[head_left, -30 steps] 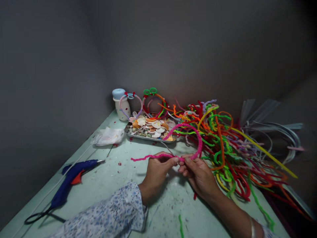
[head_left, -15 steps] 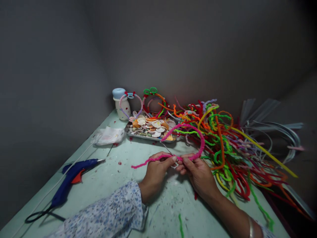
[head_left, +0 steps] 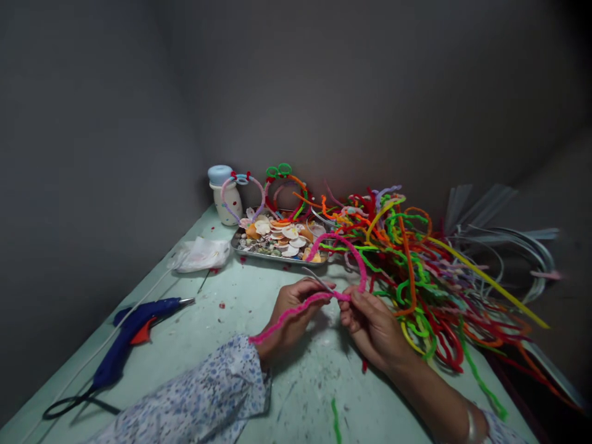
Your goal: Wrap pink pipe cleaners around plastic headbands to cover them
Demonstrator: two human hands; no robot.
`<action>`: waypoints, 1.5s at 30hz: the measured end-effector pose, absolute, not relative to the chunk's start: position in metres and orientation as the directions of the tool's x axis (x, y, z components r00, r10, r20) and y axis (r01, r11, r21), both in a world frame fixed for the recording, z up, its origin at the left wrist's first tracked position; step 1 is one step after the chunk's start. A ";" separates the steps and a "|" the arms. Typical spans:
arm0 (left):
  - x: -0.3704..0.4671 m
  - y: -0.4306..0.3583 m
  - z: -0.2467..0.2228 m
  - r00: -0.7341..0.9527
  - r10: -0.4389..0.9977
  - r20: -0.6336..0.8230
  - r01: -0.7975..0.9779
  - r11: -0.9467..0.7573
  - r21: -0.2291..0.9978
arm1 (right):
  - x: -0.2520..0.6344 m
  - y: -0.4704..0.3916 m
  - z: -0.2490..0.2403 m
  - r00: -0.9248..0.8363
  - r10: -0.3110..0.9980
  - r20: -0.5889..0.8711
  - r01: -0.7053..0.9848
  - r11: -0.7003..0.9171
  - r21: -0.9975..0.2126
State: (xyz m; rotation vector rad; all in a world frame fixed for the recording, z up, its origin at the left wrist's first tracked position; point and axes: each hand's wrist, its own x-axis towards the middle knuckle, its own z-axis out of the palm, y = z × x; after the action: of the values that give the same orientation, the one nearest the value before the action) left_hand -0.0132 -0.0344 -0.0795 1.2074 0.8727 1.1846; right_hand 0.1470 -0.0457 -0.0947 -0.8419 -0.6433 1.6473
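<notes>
A pink fuzzy stem point(head_left: 359, 259) curves in an arc above my right hand point(head_left: 374, 324), whose thumb and fingers pinch its lower part. The loose tail of the stem slopes down to the left across my left hand point(head_left: 292, 311). The fingers of my left hand are bent around a thin pale strip point(head_left: 317, 277), which sticks out up and left from where the pink stem is wound. My two hands are close together over the table, with a small gap between them.
A metal tray point(head_left: 277, 256) of shells and beads stands behind my hands, with decorated hoops point(head_left: 264, 194) and a jar point(head_left: 227, 203). A blue glue gun point(head_left: 134, 327) lies left, near a plastic bag point(head_left: 203, 254). Tangled colourful stems point(head_left: 407, 265) and clear strips point(head_left: 548, 259) are right.
The pink arc has shifted left and looks narrower. Its loose tail has swung down over my left hand, whose thumb has come off the stem. More of the pale strip shows.
</notes>
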 end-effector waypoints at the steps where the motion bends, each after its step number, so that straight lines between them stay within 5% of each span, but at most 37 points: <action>1: -0.014 -0.034 -0.080 0.220 0.971 0.092 -0.208 -0.045 0.977 | 0.147 -0.046 -0.094 -0.132 0.972 -0.193 -0.585 -0.233 -0.776; 7: -0.015 -0.028 -0.080 0.349 0.936 -0.036 -0.316 0.154 0.936 | 0.148 -0.047 -0.093 -0.135 0.977 -0.166 -0.572 -0.214 -0.792; 21: -0.034 -0.015 -0.079 0.546 0.834 -0.081 -0.330 0.303 0.894 | 0.155 -0.040 -0.112 -0.041 0.997 0.058 -0.300 0.043 -0.953; 29: -0.026 -0.015 -0.081 0.421 0.905 -0.057 -0.080 0.100 0.992 | 0.152 -0.043 -0.108 0.019 0.998 0.062 -0.177 0.064 -0.982; 45: -0.022 -0.012 -0.086 0.345 0.932 -0.113 0.038 0.106 0.994 | 0.149 -0.048 -0.113 0.021 0.985 0.174 0.024 0.173 -0.985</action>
State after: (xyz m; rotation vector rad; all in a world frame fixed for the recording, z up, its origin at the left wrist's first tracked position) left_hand -0.0219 -0.0118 -0.0864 1.2884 1.0092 0.8585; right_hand 0.1487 -0.0476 -0.1132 -1.1060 -1.2856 1.0530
